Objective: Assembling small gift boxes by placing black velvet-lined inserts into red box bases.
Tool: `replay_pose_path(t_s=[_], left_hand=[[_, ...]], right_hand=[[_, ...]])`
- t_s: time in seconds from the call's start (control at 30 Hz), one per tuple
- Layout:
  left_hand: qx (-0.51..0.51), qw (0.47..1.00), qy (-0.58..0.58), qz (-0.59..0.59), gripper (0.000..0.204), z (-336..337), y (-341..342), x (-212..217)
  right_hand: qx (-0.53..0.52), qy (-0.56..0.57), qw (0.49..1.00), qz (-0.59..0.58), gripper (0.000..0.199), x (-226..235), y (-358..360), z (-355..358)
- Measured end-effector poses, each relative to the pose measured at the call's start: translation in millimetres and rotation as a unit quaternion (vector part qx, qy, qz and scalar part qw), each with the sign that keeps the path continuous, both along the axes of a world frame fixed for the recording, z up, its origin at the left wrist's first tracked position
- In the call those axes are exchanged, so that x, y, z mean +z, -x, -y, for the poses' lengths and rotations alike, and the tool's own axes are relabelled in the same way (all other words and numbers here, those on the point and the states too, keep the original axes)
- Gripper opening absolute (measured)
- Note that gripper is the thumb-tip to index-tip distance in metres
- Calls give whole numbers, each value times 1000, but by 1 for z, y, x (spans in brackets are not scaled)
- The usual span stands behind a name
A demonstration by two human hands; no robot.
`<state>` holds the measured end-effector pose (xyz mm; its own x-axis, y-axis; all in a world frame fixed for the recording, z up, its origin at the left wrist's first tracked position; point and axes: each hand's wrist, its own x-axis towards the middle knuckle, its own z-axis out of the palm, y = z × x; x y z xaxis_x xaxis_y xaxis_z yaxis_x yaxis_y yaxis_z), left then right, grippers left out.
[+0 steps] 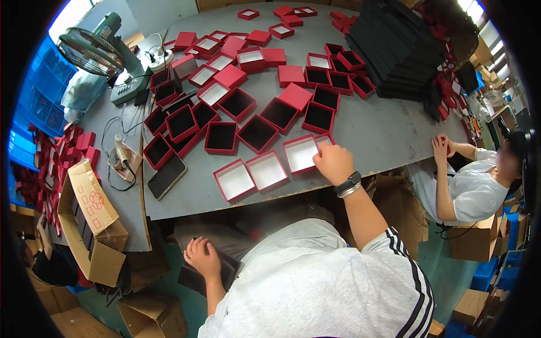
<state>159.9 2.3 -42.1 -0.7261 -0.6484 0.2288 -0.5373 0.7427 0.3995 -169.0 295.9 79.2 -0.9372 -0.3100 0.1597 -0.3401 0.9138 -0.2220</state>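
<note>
Near the table's front edge, my right hand (333,163) is closed, its fingers curled over the edge of a small red box part with a white inside (324,141). Just left of it sits another white-lined red box part (300,154). Two more, a left one (234,180) and a right one (267,170), lie side by side further left. Down by my lap, my left hand (203,257) lies with its fingers stretched out over a dark block (228,269), partly hidden by my shirt. Several red boxes with black inserts (258,133) stand behind the white-lined row.
A phone (167,177), a fan (96,48) and an open cardboard carton (90,219) are at the left. Tall black stacked sheets (394,48) stand at the back right. A person (476,183) sits at the right; another person's arm (44,236) shows at far left.
</note>
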Motion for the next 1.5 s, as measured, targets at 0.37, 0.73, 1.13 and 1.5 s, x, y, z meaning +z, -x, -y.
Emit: replay_pose_path(t_s=[0.37, 0.73, 1.13, 1.5], left_hand=[[0, 1000, 0, 4, 14, -3, -6, 1], [5, 1000, 23, 4, 15, 7, -7, -13], [0, 1000, -6, 6, 15, 3, 0, -7], [2, 1000, -6, 10, 14, 4, -3, -3]], right_hand=[[60, -47, 995, 60, 45, 11, 30, 22], [60, -13, 975, 213, 52, 108, 157, 1], [60, 99, 977, 180, 52, -32, -10, -26], [122, -69, 990, -17, 79, -2, -58, 34]])
